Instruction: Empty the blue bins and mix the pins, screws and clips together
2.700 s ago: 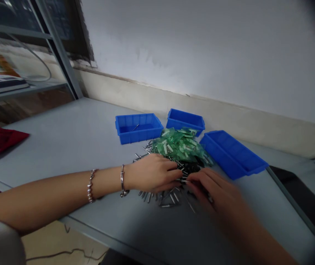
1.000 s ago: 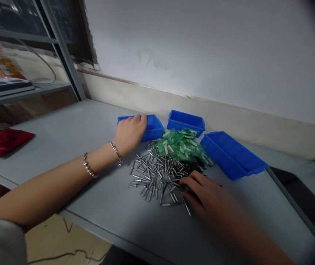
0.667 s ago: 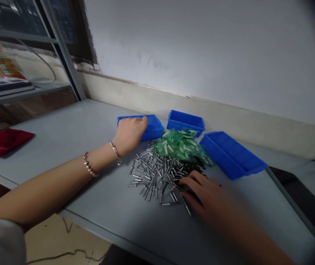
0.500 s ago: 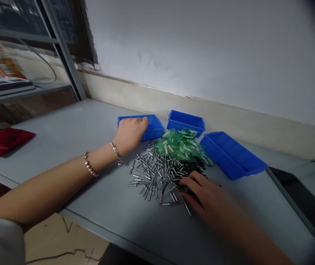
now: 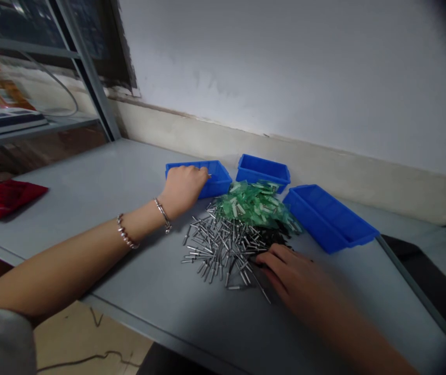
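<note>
My left hand is closed over the left blue bin, a small metal tip of what looks like a blind rivet poking out at its fingertips. In front of the bins spreads a loose heap of silver blind rivets. Behind and partly on it lie green plastic packets. Small black pieces, too fine to name, sit at the heap's right side. There my right hand rests low, thumb and fingers drawn together at the edge of the rivets; whatever they pinch is hidden.
A second blue bin stands at the back and a third to the right, angled. A dark flat object lies at the right. On the far left are a red bag and a metal shelf. A wall bounds the back.
The right thumb and fingers have drawn closer together at the heap's edge. My left hand stays over the left bin, almost unmoved. The view has shifted slightly.
</note>
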The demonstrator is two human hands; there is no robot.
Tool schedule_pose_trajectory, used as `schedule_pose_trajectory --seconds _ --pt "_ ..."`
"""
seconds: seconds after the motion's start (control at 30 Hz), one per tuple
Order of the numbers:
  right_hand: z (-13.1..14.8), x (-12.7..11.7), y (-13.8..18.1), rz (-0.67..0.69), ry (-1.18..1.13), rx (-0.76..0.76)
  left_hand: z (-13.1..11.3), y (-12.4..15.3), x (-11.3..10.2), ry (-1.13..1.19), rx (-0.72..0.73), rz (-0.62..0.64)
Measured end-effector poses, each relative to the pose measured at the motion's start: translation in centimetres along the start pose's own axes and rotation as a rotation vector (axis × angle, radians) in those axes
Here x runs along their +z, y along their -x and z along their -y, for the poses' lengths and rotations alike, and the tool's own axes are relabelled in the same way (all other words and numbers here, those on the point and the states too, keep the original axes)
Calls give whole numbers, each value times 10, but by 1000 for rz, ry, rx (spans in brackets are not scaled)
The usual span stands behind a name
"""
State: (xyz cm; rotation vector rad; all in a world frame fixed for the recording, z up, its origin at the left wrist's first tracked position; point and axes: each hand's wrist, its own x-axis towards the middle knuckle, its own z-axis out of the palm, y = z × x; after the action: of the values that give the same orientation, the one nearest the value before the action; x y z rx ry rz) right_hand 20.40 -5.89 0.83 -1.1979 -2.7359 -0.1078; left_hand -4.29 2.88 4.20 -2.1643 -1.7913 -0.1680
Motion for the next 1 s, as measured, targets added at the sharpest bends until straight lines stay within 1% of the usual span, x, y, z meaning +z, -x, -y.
schedule_pose_trajectory --seconds 0.27,0.4,0.47,0.57,0.6,0.67,0.77,0.83,0.9,0.93,1.0 --pt "1 0 1 -16 -6 -20 0 0 1 -5 2 -4" --pt "1 2 2 -19 -20 -4 1 0 1 0 16 -11" --pt "2 3 1 -24 -21 6 0 1 1 -11 34 -63" --pt "3 6 0 -38 -24 9 -7 5 -3 -34 100 -262" --pt "3 6 0 -46 -27 9 -12 8 -5 -29 141 -332" --pt "3 6 -1 -67 -30 16 -23 17 -9 18 276 -416" --pt "3 4 -1 -115 -24 32 -41 32 -11 143 499 -385" --pt "2 3 -1 -160 -18 43 -49 40 -10 217 729 -350" --pt "2 2 -1 -197 -17 56 -54 44 -6 274 903 -309" --pt "2 2 -1 -211 -19 65 -55 45 -4 295 955 -292" --pt "2 2 -1 -233 -29 82 -56 45 -1 325 988 -268"
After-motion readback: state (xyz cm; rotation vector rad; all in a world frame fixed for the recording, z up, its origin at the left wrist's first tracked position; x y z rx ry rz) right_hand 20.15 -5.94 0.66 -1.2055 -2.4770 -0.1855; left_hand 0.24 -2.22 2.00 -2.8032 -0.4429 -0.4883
